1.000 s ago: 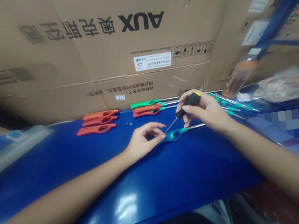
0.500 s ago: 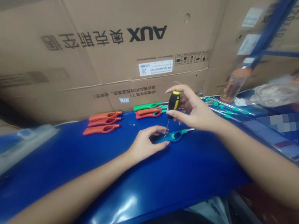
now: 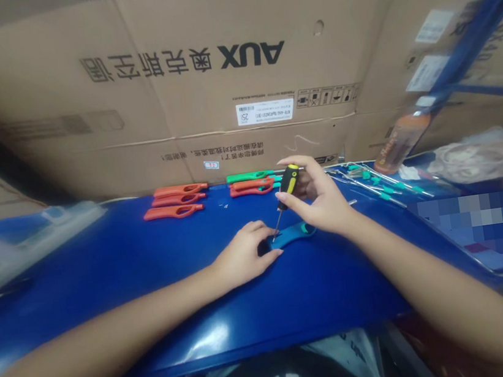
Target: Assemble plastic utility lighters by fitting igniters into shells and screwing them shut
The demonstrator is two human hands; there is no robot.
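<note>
A blue long-nosed lighter (image 3: 291,234) lies flat on the blue table (image 3: 160,268), its metal tube running right behind my right hand. My left hand (image 3: 244,255) pinches the lighter's handle end against the table. My right hand (image 3: 320,198) grips a small black-and-yellow screwdriver (image 3: 288,183), held nearly upright. The screwdriver's thin tip touches the lighter's handle close to my left fingertips.
Three orange lighter handles (image 3: 174,202) lie at the back left of centre, a green and orange pile (image 3: 253,183) beside them. Several metal tubes with green ends (image 3: 381,187) lie at the right. Large cardboard boxes (image 3: 200,78) wall off the back. A bottle (image 3: 400,138) leans at the right.
My right hand has raised the screwdriver from a slant to nearly upright and set its tip on the lighter's handle. My left hand has closed onto the handle end.
</note>
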